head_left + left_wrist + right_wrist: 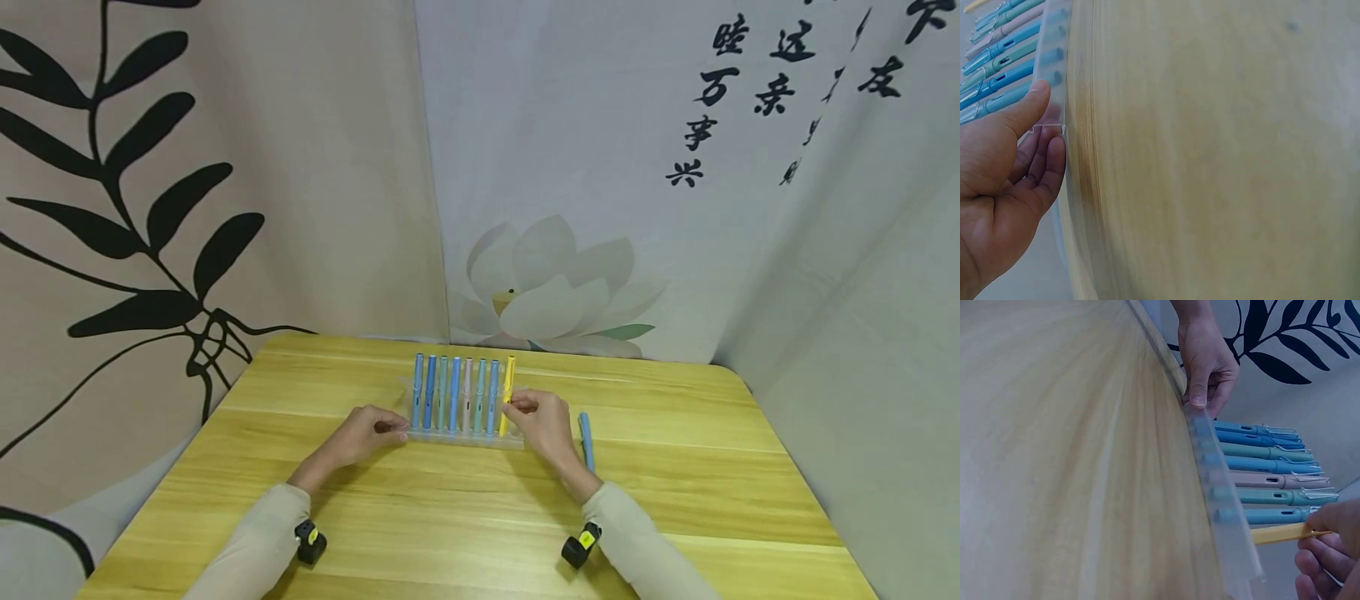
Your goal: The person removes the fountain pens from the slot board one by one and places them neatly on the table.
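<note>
Working before a fabric backdrop (337,167), printed with dark leaves (135,313) and a pale flower (558,304), beyond both grips. Reaching across a wooden table (450,517), spread beneath the grips, in pale sleeves (251,537) running back toward the body. Having a clear rack (465,441) between the two grips, with seven pens (454,396) in blue, green and pink standing along it. Pinching the rack's left end between thumb and bent fingers of the left hand (371,433). Gripping a yellow pen (508,379), at the right end of the row, between thumb and fingers of the right hand (546,423). Cannot tell the seating of its lower tip. Seeing one loose blue pen (587,442) flat on the table, just right of the right-hand grip and apart from it.
</note>
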Available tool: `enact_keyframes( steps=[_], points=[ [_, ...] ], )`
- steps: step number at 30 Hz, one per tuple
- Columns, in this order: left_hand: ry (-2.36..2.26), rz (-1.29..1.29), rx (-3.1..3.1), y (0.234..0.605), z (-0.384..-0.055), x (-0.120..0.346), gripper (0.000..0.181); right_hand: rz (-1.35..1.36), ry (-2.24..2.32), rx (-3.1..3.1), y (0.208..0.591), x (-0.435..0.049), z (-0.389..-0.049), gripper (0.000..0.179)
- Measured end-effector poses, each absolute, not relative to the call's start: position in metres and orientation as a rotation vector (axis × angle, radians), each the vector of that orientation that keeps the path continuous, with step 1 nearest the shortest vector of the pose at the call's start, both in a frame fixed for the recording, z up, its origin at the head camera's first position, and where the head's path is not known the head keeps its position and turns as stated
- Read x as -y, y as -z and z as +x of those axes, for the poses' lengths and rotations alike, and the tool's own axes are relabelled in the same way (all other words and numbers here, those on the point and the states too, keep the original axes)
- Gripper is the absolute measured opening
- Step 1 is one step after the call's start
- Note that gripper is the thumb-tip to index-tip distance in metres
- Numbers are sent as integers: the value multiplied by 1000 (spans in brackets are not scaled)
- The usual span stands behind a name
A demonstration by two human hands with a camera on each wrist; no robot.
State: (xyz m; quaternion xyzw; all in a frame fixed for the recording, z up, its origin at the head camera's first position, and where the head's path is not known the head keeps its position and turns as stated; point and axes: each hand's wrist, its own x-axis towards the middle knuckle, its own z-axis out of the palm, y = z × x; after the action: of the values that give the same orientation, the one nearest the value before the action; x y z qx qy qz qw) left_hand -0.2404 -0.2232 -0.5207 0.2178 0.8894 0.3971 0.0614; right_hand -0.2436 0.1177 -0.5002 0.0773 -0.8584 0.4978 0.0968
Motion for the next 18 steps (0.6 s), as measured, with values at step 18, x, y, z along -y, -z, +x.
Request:
enact_keyframes(
  steps=[18],
  points=[
    [-1215,674,-2688,520,-239,223,27,293,-1437,2531,480,-143,-232,18]
  ],
)
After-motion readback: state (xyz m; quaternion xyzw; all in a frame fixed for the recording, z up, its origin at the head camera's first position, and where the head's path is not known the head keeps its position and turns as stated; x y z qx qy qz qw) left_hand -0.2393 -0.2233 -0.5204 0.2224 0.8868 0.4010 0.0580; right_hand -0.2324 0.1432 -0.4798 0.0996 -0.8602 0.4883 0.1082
